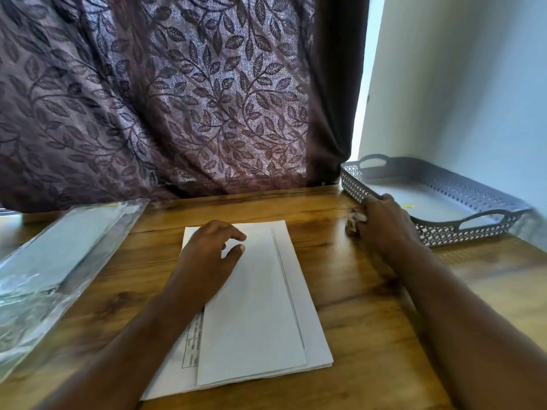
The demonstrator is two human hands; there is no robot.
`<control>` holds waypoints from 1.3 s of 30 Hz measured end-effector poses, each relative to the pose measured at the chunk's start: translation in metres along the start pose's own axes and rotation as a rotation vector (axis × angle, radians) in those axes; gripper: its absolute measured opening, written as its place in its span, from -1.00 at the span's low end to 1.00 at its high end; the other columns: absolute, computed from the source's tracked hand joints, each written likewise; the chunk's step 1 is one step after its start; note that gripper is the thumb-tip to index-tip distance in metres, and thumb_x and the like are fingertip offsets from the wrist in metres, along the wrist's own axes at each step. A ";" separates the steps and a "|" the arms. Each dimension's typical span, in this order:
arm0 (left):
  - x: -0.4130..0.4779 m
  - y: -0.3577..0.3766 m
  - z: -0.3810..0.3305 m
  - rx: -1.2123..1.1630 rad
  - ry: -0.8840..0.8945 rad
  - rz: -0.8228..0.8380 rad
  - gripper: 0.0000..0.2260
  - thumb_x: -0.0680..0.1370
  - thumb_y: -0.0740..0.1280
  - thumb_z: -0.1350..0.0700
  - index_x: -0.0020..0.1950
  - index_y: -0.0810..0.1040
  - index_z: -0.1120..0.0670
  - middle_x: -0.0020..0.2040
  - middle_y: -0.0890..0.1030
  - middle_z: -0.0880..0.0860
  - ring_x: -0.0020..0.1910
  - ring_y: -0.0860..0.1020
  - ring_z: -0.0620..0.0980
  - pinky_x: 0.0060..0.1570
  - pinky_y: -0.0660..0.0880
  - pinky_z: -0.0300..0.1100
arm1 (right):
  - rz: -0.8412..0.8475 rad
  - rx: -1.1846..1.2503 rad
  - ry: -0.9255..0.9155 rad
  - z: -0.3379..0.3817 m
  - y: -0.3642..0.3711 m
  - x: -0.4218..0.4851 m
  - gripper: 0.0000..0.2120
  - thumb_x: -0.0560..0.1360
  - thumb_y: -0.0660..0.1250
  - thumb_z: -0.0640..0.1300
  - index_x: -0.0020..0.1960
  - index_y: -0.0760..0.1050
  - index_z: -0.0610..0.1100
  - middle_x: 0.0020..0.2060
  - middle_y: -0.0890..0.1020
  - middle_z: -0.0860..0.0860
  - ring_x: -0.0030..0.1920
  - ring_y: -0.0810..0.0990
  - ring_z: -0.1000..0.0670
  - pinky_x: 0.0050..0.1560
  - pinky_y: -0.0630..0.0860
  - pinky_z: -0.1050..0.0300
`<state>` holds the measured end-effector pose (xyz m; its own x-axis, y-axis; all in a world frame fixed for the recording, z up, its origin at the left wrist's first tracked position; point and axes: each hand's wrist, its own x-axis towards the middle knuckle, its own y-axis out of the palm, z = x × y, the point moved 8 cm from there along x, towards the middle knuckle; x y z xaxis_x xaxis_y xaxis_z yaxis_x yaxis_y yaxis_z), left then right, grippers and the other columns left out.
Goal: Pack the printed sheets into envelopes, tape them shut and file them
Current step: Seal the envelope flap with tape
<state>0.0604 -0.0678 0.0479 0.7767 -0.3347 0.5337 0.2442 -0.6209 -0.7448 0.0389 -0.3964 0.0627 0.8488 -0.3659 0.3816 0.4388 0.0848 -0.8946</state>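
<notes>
Looking down, we see a dark curtain point(177, 99) with a leaf pattern hanging behind a wooden table point(370, 321). On the table's left side lies a clear plastic packet point(59, 253), set at a slant. At the far right corner sits a grey perforated tray point(473, 184) with cut-out handles; a small yellow speck point(410, 206) shows on its floor.

In the middle of the table, the printed sheets point(189, 350) lie in a flat stack, and a strip of printed grid peeks out along their left edge. A white envelope point(254, 306) lies on top of them, with a long fold line running down its right side.

Our left hand point(207, 253) rests on the far left part of the envelope. Its fingers are loosely bent, its thumb and forefinger stand apart, and nothing is between them.

Our right hand point(384, 223) is near the tray's left wall, its back towards us. Its fingers curl down over a small whitish thing point(353, 221) on the table. We cannot tell whether they grip it or only touch it, nor what it is.
</notes>
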 end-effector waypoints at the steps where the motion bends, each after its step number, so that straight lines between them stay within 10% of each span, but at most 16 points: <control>1: 0.000 -0.001 0.000 0.001 0.003 -0.004 -0.86 0.56 0.43 0.11 0.12 0.66 -0.02 0.15 0.59 -0.07 -0.08 0.46 -0.14 -0.14 0.30 -0.54 | 0.000 0.003 -0.005 0.001 0.001 0.000 -0.79 0.56 0.35 -0.05 0.15 0.53 -0.11 0.07 0.51 -0.16 -0.01 0.61 -0.26 -0.02 0.60 -0.12; 12: -0.002 -0.002 -0.008 -0.019 0.031 -0.001 -0.83 0.56 0.43 0.07 0.14 0.63 -0.08 0.14 0.55 -0.17 -0.06 0.51 -0.18 -0.10 0.30 -0.53 | 0.064 0.034 -0.046 0.017 0.008 -0.003 -0.86 0.53 0.41 -0.02 0.04 0.62 -0.06 0.01 0.62 -0.08 -0.06 0.59 -0.08 -0.04 0.61 -0.06; 28: -0.003 0.009 -0.013 -0.341 -0.099 0.083 -0.73 0.60 0.38 0.13 0.28 0.62 -0.08 0.16 0.61 -0.24 0.05 0.56 -0.36 -0.03 0.43 -0.58 | -0.124 0.493 -0.585 0.143 0.000 -0.062 -0.82 0.48 0.52 -0.04 -0.09 0.63 -0.14 -0.14 0.55 0.02 -0.22 0.49 0.05 -0.28 0.43 0.26; 33: 0.000 0.000 -0.007 -0.434 -0.128 0.005 -0.78 0.58 0.40 0.13 0.14 0.65 -0.16 0.02 0.67 -0.27 -0.03 0.62 -0.25 -0.03 0.58 -0.29 | -0.137 0.562 -0.648 0.150 -0.008 -0.070 -0.84 0.48 0.51 -0.04 -0.09 0.61 -0.12 -0.11 0.55 0.03 -0.23 0.56 0.06 -0.27 0.62 0.07; 39: 0.001 -0.007 -0.001 -0.536 -0.149 -0.081 -0.83 0.54 0.46 0.16 0.08 0.65 -0.07 -0.10 0.69 -0.20 -0.09 0.65 -0.15 -0.06 0.65 -0.07 | -0.128 0.607 -0.688 0.157 -0.017 -0.077 -0.84 0.47 0.52 -0.05 -0.10 0.60 -0.11 -0.10 0.56 0.05 -0.23 0.56 0.11 -0.25 0.59 0.30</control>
<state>0.0591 -0.0644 0.0546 0.8507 -0.1915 0.4896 0.0076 -0.9267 -0.3757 0.0126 -0.2239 0.0852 0.6861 0.2084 0.6970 0.4558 0.6235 -0.6352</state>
